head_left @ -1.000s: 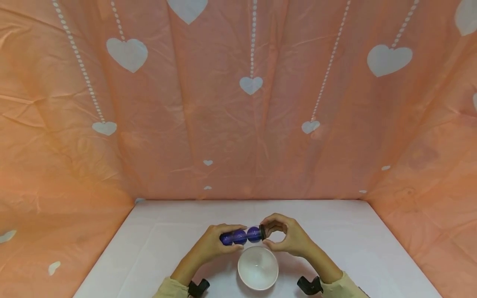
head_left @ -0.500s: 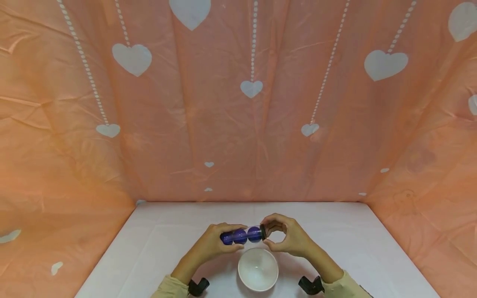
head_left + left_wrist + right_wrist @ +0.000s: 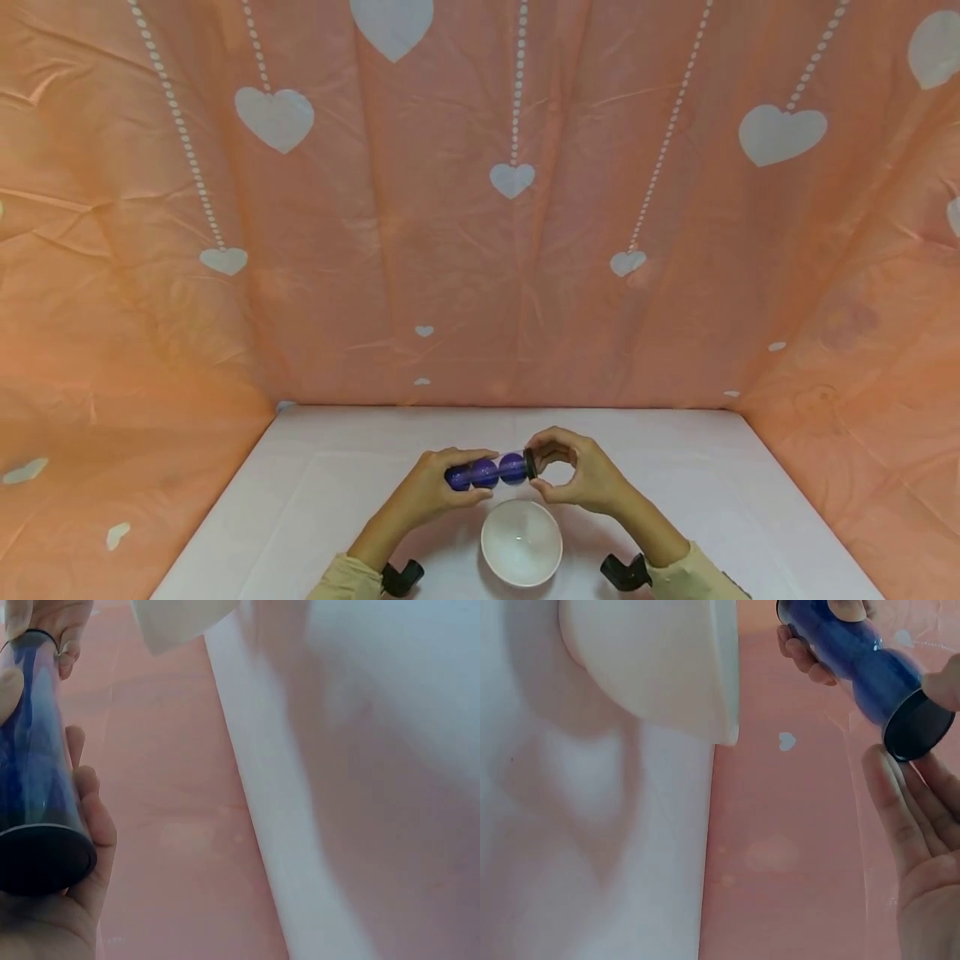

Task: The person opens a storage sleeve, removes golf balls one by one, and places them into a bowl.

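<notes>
A clear tube (image 3: pixel 498 472) with dark end caps lies sideways above the table, with blue-purple balls (image 3: pixel 513 468) lined up inside it. My left hand (image 3: pixel 438 485) grips the tube's left part, fingers along the far side and thumb along the near side. At the other end, my right hand (image 3: pixel 581 477) pinches the dark cap (image 3: pixel 919 726) between thumb and fingertips. The cap sits on the tube's end. Just below the tube in the head view stands a white bowl (image 3: pixel 521 543), with no contents showing. The left wrist view shows the other dark cap (image 3: pixel 46 859) by my left palm.
The white tabletop (image 3: pixel 337 450) spreads around the bowl, bordered by orange cloth walls (image 3: pixel 450 275) printed with white hearts. A dark wrist camera (image 3: pixel 402 577) sits at the left sleeve, another dark camera (image 3: pixel 626 573) at the right.
The head view shifts slightly. Both hands keep their hold on the tube and its cap, and the bowl stays in place.
</notes>
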Available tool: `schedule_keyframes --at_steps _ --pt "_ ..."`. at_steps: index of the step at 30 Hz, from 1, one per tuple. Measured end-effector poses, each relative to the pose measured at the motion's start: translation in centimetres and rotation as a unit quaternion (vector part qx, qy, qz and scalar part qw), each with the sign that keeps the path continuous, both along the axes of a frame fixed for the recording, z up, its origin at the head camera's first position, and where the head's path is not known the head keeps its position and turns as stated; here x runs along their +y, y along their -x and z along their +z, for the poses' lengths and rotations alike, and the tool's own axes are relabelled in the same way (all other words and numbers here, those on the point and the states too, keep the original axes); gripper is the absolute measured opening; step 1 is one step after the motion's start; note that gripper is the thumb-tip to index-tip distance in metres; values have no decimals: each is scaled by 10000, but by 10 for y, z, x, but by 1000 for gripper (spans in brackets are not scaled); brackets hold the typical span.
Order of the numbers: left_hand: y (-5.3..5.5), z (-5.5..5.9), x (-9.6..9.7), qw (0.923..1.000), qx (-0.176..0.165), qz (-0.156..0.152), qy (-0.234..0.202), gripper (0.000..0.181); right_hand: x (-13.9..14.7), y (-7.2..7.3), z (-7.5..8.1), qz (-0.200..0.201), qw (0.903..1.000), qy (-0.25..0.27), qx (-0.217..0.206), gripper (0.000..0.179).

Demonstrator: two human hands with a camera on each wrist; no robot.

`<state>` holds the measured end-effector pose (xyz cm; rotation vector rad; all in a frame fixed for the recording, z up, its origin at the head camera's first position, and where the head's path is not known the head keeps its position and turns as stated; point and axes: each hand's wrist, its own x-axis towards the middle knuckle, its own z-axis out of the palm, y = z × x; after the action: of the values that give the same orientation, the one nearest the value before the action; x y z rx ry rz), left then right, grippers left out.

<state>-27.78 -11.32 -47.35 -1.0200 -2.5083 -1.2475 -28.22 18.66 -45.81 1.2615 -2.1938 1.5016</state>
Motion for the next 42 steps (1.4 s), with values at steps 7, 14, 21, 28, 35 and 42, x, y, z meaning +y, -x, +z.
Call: schedule_keyframes --at_steps 7,14,21,28,35,42 --pt "1 -4 1 10000 -9 -26 14 48 2 1 -1 -92 9998 102 -136 47" --pt "0 -5 0 9999 -147 33 18 48 1 3 -5 125 9995 242 -146 47" --pt "1 -4 -3 9993 -313 196 26 49 4 3 -8 228 9985 452 -212 49" --pt "2 -4 -8 9986 -422 311 17 49 10 6 -15 274 9976 570 -296 47" --pt "3 -3 -9 9989 -393 267 20 48 20 8 -26 -22 9967 490 -641 47" --pt "4 -3 -10 9986 -465 241 121 50 28 12 -35 -356 9959 349 -752 46"
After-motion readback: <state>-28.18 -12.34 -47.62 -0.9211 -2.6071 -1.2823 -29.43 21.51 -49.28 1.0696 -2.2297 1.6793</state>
